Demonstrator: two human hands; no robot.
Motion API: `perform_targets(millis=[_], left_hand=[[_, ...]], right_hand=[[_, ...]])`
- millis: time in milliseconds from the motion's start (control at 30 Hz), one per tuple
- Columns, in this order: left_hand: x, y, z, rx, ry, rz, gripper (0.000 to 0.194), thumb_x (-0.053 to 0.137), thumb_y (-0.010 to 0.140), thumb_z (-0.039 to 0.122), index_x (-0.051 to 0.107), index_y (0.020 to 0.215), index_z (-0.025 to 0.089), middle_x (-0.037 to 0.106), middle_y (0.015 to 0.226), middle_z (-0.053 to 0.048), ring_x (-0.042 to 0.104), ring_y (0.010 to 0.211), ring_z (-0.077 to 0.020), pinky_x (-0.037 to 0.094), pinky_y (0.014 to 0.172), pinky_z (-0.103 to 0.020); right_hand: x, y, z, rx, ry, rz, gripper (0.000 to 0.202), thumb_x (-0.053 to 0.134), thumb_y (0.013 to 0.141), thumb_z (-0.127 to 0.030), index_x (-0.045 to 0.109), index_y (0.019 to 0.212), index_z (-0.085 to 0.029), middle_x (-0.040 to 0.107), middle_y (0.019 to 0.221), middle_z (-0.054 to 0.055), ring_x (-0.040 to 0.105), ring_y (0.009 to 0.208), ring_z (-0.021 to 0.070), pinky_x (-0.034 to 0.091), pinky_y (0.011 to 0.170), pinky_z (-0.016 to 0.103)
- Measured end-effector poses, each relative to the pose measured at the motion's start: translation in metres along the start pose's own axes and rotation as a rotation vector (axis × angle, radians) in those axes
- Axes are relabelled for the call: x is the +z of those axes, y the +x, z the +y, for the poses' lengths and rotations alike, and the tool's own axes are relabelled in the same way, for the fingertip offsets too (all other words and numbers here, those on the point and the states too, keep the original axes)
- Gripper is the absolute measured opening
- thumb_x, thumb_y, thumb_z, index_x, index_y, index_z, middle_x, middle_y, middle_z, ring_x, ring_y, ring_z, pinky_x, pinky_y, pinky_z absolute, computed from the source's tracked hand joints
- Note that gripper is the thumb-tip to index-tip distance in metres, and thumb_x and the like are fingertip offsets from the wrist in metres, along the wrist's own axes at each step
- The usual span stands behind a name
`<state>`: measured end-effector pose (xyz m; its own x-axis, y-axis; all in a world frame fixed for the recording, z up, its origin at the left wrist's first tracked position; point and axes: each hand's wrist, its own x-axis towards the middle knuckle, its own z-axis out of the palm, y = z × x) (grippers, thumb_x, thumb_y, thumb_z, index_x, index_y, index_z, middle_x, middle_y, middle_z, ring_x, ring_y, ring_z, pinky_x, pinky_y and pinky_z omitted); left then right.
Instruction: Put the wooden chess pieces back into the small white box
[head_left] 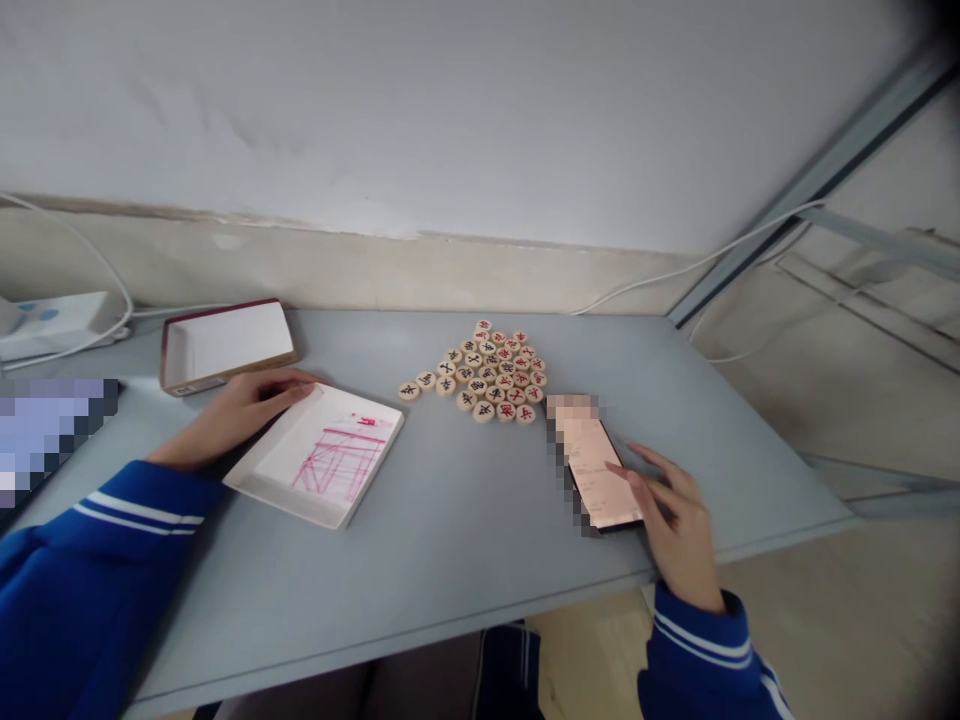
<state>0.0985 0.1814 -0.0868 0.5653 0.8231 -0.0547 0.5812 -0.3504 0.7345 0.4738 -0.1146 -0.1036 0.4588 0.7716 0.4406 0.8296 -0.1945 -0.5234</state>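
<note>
1. The left hand (240,410) is lying flat, fingers loosely extended, on the far left edge of a shallow white box tray (319,452) that is sitting on the grey surface (450,540); it is touching the tray's rim without gripping anything.
2. A red grid is showing on the paper lying inside the tray.
3. The right hand (675,525) is resting with fingers spread open at the right edge of a phone (596,470), fingertips touching its side; the phone is lying flat with its screen lit, near the front right edge of the surface.
4. A pile of round wooden game pieces (487,375), marked in red and black characters, is sitting near the middle of the surface, just beyond the phone and well apart from both hands.
5. A second box half with a dark red rim (225,345) is lying behind the left hand, close to the tray.
6. White cables (675,272) are running along the wall behind the surface.
7. Blue sleeves with white stripes are covering both forearms.
</note>
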Motion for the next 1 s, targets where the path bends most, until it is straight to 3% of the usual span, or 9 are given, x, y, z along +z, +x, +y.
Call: perform_targets(millis=[233,467,1000], left_hand=[[-0.0006,0.0008,-0.0027,0.005,0.025,0.018,0.045,0.048,0.076,0.052,0.060,0.100,0.016,0.062,0.096,-0.005,0.056,0.087,-0.0212,0.046,0.068,-0.024],[-0.0006,0.0010,-0.0018,0.011,0.055,0.023,0.048,0.047,0.075,0.054,0.061,0.100,0.015,0.062,0.097,-0.006,0.056,0.086,-0.0216,0.046,0.069,-0.024],[-0.0009,-0.0005,0.0017,0.033,0.012,0.003,0.045,0.048,0.077,0.052,0.061,0.097,0.014,0.062,0.095,-0.006,0.056,0.085,-0.0215,0.045,0.068,-0.024]], right_hand=[[-0.0001,-0.0018,0.0004,0.059,0.064,0.042,0.031,0.044,0.083,-0.039,0.061,0.105,-0.024,0.048,0.121,0.005,0.045,0.107,0.0219,0.036,0.091,0.043],[0.0001,-0.0008,0.0018,-0.004,-0.016,-0.002,0.028,0.043,0.084,-0.037,0.066,0.096,-0.025,0.051,0.118,0.003,0.046,0.106,0.0210,0.034,0.092,0.042],[0.0014,-0.0015,0.0055,-0.003,-0.026,0.020,0.032,0.043,0.084,-0.039,0.060,0.106,-0.025,0.052,0.117,0.004,0.046,0.106,0.0206,0.034,0.092,0.041]])
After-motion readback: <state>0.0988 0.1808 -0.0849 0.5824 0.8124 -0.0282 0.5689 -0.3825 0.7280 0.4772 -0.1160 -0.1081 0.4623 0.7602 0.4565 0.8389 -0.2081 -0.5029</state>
